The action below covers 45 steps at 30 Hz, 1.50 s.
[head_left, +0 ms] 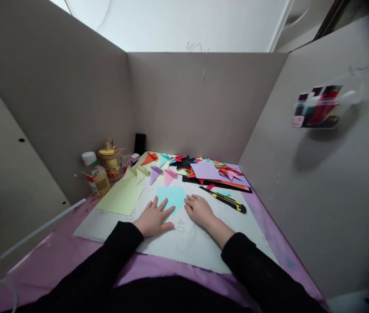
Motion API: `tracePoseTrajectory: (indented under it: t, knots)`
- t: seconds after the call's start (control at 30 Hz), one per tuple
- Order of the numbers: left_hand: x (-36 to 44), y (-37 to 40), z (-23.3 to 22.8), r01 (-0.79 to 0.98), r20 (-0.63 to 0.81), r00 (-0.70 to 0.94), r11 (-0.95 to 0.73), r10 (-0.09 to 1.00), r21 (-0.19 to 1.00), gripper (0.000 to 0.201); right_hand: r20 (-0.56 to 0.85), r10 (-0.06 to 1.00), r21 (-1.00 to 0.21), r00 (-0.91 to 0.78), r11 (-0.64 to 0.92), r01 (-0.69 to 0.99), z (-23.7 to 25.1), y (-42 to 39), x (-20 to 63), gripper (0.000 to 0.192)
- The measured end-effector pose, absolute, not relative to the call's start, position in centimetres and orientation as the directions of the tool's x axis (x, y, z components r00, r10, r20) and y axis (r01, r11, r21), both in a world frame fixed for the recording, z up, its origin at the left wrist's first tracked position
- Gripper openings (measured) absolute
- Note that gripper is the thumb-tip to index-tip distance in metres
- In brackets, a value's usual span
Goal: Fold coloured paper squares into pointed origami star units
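A turquoise sheet of paper (170, 195) lies on the white sheet (158, 243), its lower end narrowing to a point between my hands. My left hand (155, 218) rests flat with fingers spread, the fingertips touching the turquoise paper's lower left side. At its right edge is my right hand (199, 209), palm down, the fingers close together and lightly bent; whether anything is under them is hidden. A yellow-and-black utility knife (228, 201) lies just beyond my right hand. Left of my left hand is a pale green sheet (121, 198).
Folded paper pieces in orange (149, 158), purple (155, 174) and pink (169, 176) stand farther back. Behind the knife is a pile of coloured paper stars (184, 162) with a lilac sheet (205, 170). Bottles (99, 176) stand at left. Grey panels (204, 104) enclose the table.
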<state>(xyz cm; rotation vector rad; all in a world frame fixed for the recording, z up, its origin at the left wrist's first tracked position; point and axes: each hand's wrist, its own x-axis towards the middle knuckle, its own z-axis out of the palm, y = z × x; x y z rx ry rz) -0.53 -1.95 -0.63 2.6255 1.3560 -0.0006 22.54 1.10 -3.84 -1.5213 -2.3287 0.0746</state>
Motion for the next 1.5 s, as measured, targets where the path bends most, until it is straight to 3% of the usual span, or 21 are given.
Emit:
tracePoseTrajectory:
  t: [0.17, 0.3, 0.5, 0.57, 0.7, 0.87, 0.93, 1.0, 1.07, 1.17, 1.27, 1.37, 1.43, 1.5]
  knots:
    - [-0.5, -2.1, -0.9, 0.845, -0.09, 0.527, -0.509, 0.845, 0.164, 0.079, 0.288, 0.936, -0.245, -0.201, 0.275, 0.93, -3.9, 1.3, 22.9, 0.049]
    - [-0.6, -2.1, -1.5, 0.841, -0.02, 0.516, -0.502, 0.856, 0.204, 0.088, 0.422, 0.861, -0.313, -0.284, 0.432, 0.846, -3.8, 1.0, 22.9, 0.051]
    - [-0.6, -2.4, -1.5, 0.82, 0.082, 0.501, -0.503, 0.862, 0.275, 0.094, 0.41, 0.747, -0.405, -0.524, 0.664, 0.629, -3.5, 0.4, 21.2, 0.043]
    - [-0.6, -2.4, -1.3, 0.824, 0.166, 0.452, -0.482, 0.876, 0.297, 0.087, 0.462, 0.758, -0.486, -0.461, 0.651, 0.583, -3.4, 0.4, 21.1, 0.032]
    - [-0.9, -1.9, -1.2, 0.789, 0.37, 0.288, -0.438, 0.883, 0.43, 0.071, 0.539, 0.83, -0.676, -0.147, 0.53, 0.512, -3.2, 0.7, 21.7, 0.021]
    - [-1.4, -1.4, -1.7, 0.59, 0.433, 0.18, -0.449, 0.883, 0.671, 0.064, 0.521, 0.851, -0.813, 0.063, 0.473, 0.339, -3.3, 1.3, 22.6, 0.053]
    - [-1.3, -1.3, -1.7, 0.518, 0.416, 0.142, -0.426, 0.898, 0.742, 0.061, 0.513, 0.85, -0.834, 0.119, 0.461, 0.304, -3.1, 1.5, 22.9, 0.051]
    - [-1.1, -1.2, -1.5, 0.438, 0.371, 0.102, -0.377, 0.923, 0.816, 0.06, 0.571, 0.801, -0.795, 0.182, 0.484, 0.366, -2.8, 1.5, 23.2, 0.03]
    - [-1.0, -1.1, -1.1, 0.265, 0.246, 0.079, -0.258, 0.966, 0.929, 0.062, 0.701, 0.696, -0.672, 0.153, 0.575, 0.467, -2.4, 1.2, 23.4, 0.012]
    - [-1.2, -0.7, -0.5, -0.142, -0.029, 0.206, 0.059, 0.978, 0.988, 0.074, 0.834, 0.525, -0.384, -0.171, 0.773, 0.506, -1.9, 0.2, 22.8, 0.013]
    - [-2.0, -0.4, -0.1, -0.339, -0.122, 0.348, 0.246, 0.93, 0.908, 0.076, 0.76, 0.437, -0.21, -0.482, 0.866, 0.454, -1.7, -0.7, 21.6, 0.022]
    - [-2.5, -0.2, -0.1, -0.337, -0.097, 0.334, 0.215, 0.937, 0.917, 0.083, 0.73, 0.405, -0.177, -0.55, 0.89, 0.421, -1.8, -1.0, 21.0, 0.025]
    - [-2.6, -0.1, -0.3, -0.329, -0.087, 0.308, 0.192, 0.947, 0.925, 0.085, 0.75, 0.435, -0.228, -0.499, 0.878, 0.422, -1.9, -0.8, 21.1, 0.028]
    - [-2.6, 0.0, -0.4, -0.336, -0.085, 0.275, 0.179, 0.958, 0.925, 0.073, 0.764, 0.502, -0.323, -0.406, 0.842, 0.432, -2.0, -0.5, 21.5, 0.03]
